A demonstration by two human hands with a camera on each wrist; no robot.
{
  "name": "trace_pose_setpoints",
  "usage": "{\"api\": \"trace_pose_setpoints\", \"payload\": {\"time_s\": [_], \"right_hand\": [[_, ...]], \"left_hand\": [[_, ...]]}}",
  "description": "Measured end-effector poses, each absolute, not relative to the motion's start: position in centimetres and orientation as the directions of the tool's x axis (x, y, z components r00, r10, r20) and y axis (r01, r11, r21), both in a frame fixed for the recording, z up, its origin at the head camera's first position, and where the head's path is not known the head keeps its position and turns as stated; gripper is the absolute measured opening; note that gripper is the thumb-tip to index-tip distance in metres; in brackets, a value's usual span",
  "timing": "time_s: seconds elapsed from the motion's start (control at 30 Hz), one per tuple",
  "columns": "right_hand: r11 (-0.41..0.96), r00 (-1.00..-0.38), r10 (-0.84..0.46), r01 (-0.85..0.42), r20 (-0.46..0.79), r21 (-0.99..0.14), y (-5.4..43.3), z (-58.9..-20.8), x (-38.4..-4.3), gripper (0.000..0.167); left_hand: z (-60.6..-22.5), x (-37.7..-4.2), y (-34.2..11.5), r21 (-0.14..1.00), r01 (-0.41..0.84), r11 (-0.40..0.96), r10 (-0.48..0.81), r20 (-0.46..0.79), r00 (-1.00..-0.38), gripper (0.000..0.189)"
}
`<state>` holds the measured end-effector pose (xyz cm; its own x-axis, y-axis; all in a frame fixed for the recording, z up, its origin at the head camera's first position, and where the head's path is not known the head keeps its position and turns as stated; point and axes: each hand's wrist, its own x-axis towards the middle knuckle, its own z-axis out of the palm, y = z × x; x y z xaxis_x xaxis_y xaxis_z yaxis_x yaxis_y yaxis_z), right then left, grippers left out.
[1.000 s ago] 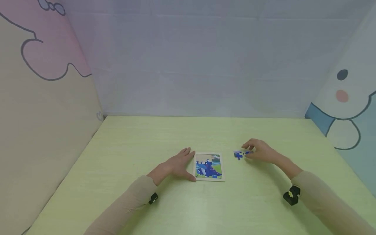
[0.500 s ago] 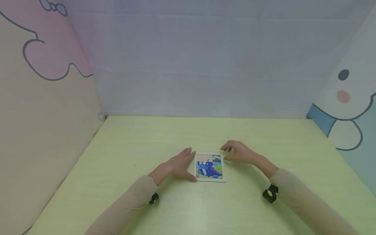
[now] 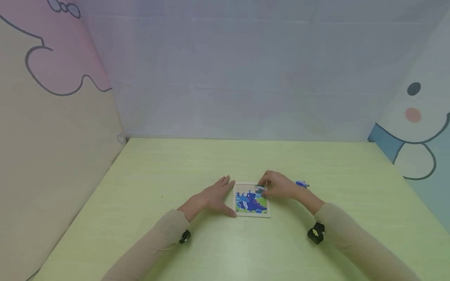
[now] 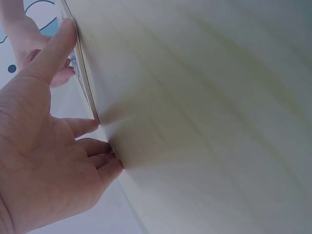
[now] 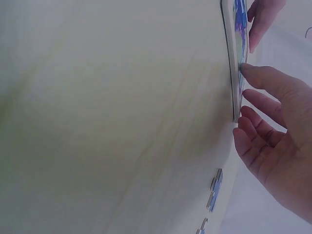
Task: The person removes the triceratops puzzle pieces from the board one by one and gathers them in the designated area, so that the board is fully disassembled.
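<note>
A jigsaw puzzle (image 3: pixel 250 205) of a blue dinosaur lies in a pale frame (image 3: pixel 252 215) on the table; bare backing shows at its upper left. Spread along the frame's left side, my left hand (image 3: pixel 212 197) braces it with thumb and index finger. My right hand (image 3: pixel 280 185) reaches over the upper right corner, its thumb and index fingertips touching the puzzle there with a small gap between them. The right wrist view shows the other fingers (image 5: pixel 257 127) of this hand loosely bent beside the frame's edge.
Right of the frame lies a loose blue puzzle piece (image 3: pixel 301 184), partly behind the right forearm. In the right wrist view two loose pieces show, one puzzle piece (image 5: pixel 214 190) farther in and another puzzle piece (image 5: pixel 202 227) at the bottom edge. Walls rise behind the table (image 3: pixel 197 156).
My right hand has left the loose pieces and moved left to the frame's upper right corner, with its fingertips now on the puzzle. My left hand has stayed at the frame.
</note>
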<state>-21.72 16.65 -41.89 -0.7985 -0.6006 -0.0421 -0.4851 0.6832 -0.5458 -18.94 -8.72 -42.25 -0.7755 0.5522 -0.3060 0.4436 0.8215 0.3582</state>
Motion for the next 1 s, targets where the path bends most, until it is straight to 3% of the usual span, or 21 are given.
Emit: {"api": "trace_pose_setpoints", "payload": {"time_s": [0.47,0.83,1.0], "right_hand": [[0.698,-0.797,-0.599,-0.471,-0.079,-0.539,16.42,-41.72,-22.11,0.030],[0.701,-0.829,-0.550,-0.394,-0.099,-0.594,16.38,-41.72,-21.76,0.031],[0.683,-0.813,-0.578,-0.432,-0.074,-0.589,16.50,-41.67,-21.59,0.031]], "left_hand": [[-41.56,-18.72,-8.54,0.384,0.429,0.817,0.553,-0.315,-0.771,0.105],[-41.40,-18.74,-8.40,0.372,0.427,0.824,0.546,-0.322,-0.773,0.105],[-41.40,-18.73,-8.39,0.371,0.431,0.823,0.548,-0.318,-0.774,0.105]]}}
